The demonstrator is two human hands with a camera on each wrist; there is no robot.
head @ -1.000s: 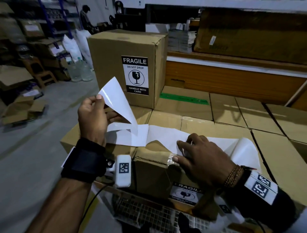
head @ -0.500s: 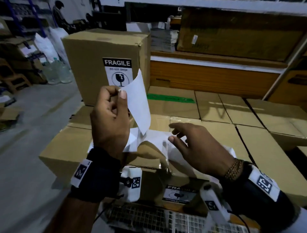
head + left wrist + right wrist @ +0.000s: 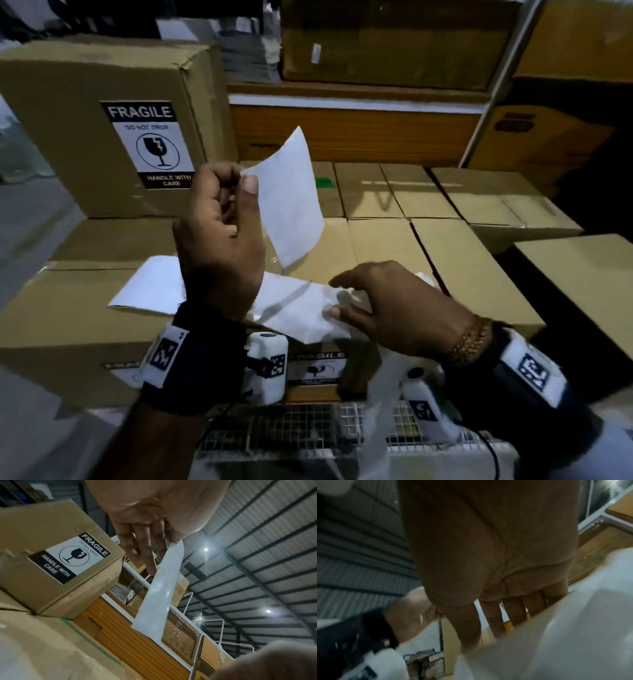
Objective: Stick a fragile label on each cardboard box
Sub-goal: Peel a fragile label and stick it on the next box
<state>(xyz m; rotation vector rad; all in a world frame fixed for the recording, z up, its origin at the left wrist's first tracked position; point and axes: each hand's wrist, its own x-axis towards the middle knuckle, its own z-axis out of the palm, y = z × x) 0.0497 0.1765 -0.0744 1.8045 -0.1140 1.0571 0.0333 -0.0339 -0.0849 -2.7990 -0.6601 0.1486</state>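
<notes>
My left hand (image 3: 236, 192) is raised over the boxes and pinches the top corner of a peeled label (image 3: 291, 202), white side toward me, between thumb and fingers. In the left wrist view the label (image 3: 161, 588) hangs edge-on from those fingers. My right hand (image 3: 346, 298) hovers with straight, spread fingers just over the strip of white backing paper (image 3: 294, 311) that lies on the near cardboard box (image 3: 68, 318). A tall box (image 3: 85, 113) at back left carries a fragile label (image 3: 150, 144). Another fragile label (image 3: 317, 368) is on the near box's front.
Several flat cardboard boxes (image 3: 445, 246) fill the surface ahead and to the right. A wire-mesh cart edge (image 3: 308, 425) runs below my wrists. Orange and brown cartons (image 3: 359, 130) and shelving stand behind. Grey floor (image 3: 20, 222) lies to the left.
My left hand has lifted the label clear of the backing strip and brought it toward the middle. My right hand has come off the strip and spread above it. My view has swung right.
</notes>
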